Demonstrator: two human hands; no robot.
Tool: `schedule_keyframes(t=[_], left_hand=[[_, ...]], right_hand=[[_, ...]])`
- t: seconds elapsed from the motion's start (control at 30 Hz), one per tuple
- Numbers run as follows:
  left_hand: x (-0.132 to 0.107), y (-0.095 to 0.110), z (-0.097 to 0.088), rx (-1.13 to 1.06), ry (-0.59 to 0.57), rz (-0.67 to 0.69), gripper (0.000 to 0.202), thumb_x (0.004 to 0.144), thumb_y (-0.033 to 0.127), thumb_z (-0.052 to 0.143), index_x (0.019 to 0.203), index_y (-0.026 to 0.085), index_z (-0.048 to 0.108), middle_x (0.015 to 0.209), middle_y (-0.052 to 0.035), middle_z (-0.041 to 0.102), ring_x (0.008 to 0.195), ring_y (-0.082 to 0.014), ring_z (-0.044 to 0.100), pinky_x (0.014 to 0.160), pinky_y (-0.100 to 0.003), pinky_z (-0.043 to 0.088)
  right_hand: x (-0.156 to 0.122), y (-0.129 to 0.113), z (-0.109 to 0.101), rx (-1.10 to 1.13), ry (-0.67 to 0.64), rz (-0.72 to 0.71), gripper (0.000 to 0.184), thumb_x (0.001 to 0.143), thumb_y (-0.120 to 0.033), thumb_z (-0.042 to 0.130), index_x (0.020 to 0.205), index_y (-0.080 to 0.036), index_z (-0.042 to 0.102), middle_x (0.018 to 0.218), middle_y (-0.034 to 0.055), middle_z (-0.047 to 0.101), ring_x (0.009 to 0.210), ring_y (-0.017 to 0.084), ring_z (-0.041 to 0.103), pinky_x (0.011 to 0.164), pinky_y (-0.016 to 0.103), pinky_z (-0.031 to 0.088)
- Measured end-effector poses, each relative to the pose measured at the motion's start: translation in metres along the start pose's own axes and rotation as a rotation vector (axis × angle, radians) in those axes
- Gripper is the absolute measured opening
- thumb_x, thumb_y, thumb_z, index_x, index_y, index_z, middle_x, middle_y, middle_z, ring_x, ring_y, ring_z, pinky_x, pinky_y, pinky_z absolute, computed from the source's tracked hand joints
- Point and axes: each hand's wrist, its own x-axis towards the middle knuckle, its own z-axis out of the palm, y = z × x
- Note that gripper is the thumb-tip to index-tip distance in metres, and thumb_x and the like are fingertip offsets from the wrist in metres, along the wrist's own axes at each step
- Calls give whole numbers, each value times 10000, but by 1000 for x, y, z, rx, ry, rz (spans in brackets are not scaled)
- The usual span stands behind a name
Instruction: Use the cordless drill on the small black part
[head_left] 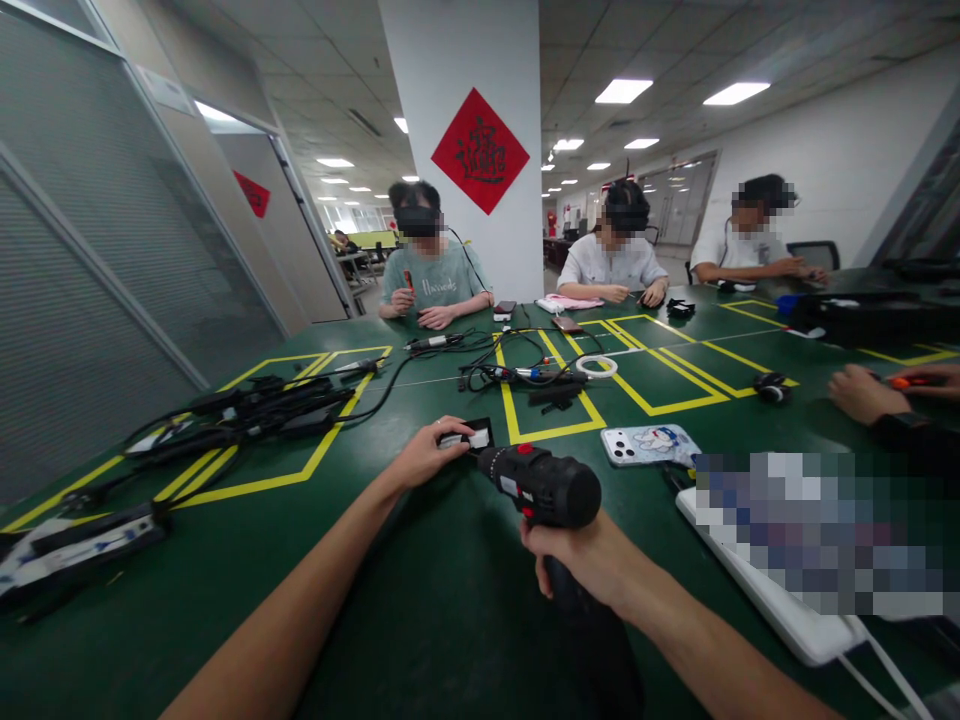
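Observation:
My right hand (pixel 577 548) is wrapped round the grip of a black and red cordless drill (pixel 538 485), which points forward and left. The drill's tip meets the near right corner of a small black rectangular part (pixel 484 428) with a white area on it; whether the tip touches it is hard to tell. Lying on the green table, this part is held from the left by my left hand (pixel 429 452), its fingers closed over the near edge. My left fingertips partly cover the part, and the bit's end is hidden.
Bundled black cables (pixel 255 410) lie on the left. More cables and tools (pixel 517 375) and a white ring (pixel 579 370) are ahead. To the right are a phone (pixel 649 443) and a white slab-like device (pixel 772 600). A co-worker's hands (pixel 866 392) work at far right; three people sit opposite.

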Motion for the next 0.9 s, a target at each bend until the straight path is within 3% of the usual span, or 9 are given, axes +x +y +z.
schedule_keyframes(t=[0.9], left_hand=[[-1, 3, -1, 51, -16, 26, 320, 754, 346, 524, 1021, 211, 637, 1159, -54, 550, 1068, -220, 520, 956, -356, 398]], right_hand=[[2, 2, 0, 20, -7, -13, 88, 675, -201, 519, 732, -147, 559, 435, -29, 504, 415, 112, 492, 465, 226, 375]])
